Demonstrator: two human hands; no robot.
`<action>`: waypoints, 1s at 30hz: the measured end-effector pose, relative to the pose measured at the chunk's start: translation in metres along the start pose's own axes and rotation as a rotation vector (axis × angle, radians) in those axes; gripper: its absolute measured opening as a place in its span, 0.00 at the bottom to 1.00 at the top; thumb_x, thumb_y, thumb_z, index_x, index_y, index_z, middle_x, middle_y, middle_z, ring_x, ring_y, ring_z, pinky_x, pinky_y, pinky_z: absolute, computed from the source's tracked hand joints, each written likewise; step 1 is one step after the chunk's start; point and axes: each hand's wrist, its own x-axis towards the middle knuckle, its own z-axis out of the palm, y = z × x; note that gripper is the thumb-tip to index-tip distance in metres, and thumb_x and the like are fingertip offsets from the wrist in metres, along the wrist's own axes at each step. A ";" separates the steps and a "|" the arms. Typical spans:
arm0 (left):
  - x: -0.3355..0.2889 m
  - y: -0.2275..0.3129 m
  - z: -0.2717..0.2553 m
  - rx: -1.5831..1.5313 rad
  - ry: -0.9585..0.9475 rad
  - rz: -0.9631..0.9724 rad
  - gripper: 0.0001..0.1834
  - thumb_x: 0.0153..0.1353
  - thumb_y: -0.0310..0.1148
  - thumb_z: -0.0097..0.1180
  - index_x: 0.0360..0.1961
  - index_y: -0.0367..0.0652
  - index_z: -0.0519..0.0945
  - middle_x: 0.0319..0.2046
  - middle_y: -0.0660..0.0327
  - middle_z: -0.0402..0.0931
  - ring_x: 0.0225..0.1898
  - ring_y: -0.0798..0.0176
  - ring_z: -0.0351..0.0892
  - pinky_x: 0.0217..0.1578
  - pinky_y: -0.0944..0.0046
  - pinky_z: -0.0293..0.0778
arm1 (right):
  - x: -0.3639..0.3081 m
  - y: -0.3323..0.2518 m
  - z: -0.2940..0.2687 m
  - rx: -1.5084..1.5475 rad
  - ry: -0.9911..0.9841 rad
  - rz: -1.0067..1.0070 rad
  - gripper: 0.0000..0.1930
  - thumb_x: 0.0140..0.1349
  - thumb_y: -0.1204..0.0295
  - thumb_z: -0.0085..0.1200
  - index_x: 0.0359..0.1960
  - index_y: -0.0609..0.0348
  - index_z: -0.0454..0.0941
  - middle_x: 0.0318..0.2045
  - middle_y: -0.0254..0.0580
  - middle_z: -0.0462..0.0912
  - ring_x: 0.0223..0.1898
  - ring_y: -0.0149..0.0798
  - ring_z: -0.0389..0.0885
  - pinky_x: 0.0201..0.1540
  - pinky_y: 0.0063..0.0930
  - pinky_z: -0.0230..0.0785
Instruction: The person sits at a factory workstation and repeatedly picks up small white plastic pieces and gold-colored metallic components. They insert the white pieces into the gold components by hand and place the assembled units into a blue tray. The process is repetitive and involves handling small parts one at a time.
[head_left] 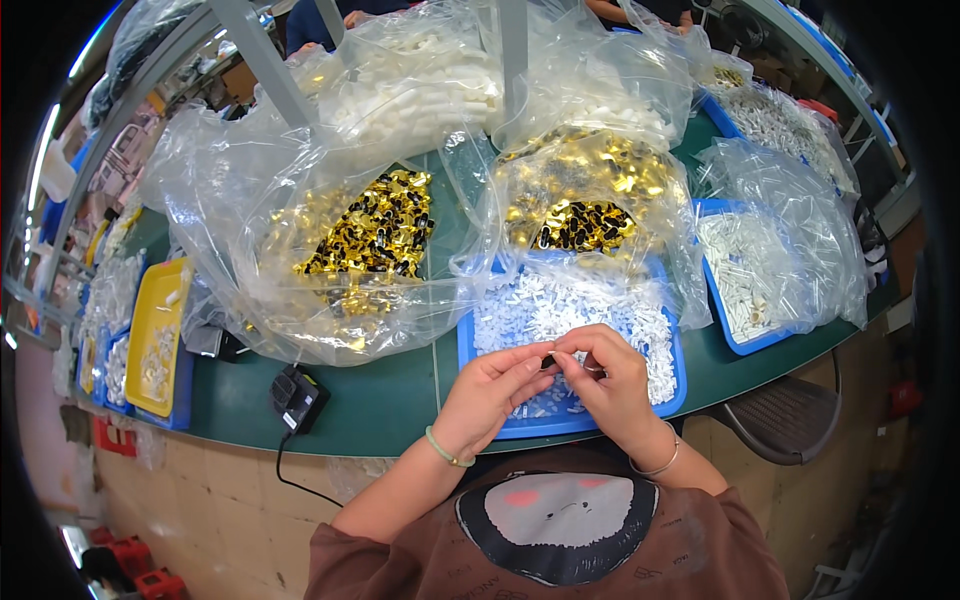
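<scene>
My left hand [492, 392] and my right hand [608, 383] meet over a blue tray [545, 430] full of small white plastic pieces [650, 335]. Between their fingertips is a small dark piece [547, 363], mostly covered by the fingers. Both hands are closed in a pinch on it; its exact kind is too small to make out. Just beyond the tray, an opened clear bag holds gold-and-black small parts [587, 227]. A larger clear bag to the left spills similar gold-and-black parts [375, 235].
A black power adapter [298, 398] with a cable sits at the green table's [390, 400] near edge. Left stands a yellow tray [150, 385]; right, a blue tray of clear slim pieces [735, 290]. Bags of white parts [420, 100] lie behind grey posts [513, 60]. A dark chair [785, 420] is at right.
</scene>
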 end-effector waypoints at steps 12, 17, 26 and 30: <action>0.002 -0.003 0.003 -0.239 0.041 -0.041 0.20 0.71 0.29 0.52 0.60 0.31 0.72 0.52 0.57 0.77 0.50 0.69 0.80 0.55 0.71 0.78 | -0.001 -0.004 0.002 -0.149 0.010 -0.108 0.05 0.57 0.80 0.62 0.35 0.61 0.81 0.42 0.43 0.81 0.32 0.36 0.84 0.29 0.24 0.80; 0.002 -0.006 0.003 -0.238 0.049 -0.052 0.20 0.71 0.29 0.52 0.61 0.32 0.71 0.51 0.58 0.78 0.50 0.70 0.80 0.55 0.72 0.78 | 0.001 -0.007 0.000 -0.099 -0.012 0.008 0.05 0.56 0.80 0.63 0.34 0.61 0.82 0.41 0.43 0.81 0.32 0.37 0.83 0.30 0.26 0.79; 0.003 -0.009 0.003 -0.246 0.029 -0.034 0.20 0.71 0.28 0.52 0.61 0.32 0.72 0.50 0.58 0.78 0.50 0.70 0.80 0.55 0.72 0.77 | 0.002 -0.006 0.004 -0.145 0.010 -0.060 0.05 0.54 0.81 0.63 0.30 0.61 0.80 0.37 0.42 0.80 0.32 0.39 0.83 0.31 0.27 0.78; 0.003 -0.011 -0.001 -0.229 0.015 -0.024 0.20 0.71 0.27 0.52 0.61 0.32 0.71 0.51 0.57 0.78 0.52 0.69 0.79 0.57 0.71 0.76 | 0.000 0.000 0.007 -0.150 0.030 -0.084 0.05 0.53 0.81 0.64 0.29 0.61 0.79 0.36 0.42 0.80 0.31 0.40 0.83 0.31 0.27 0.78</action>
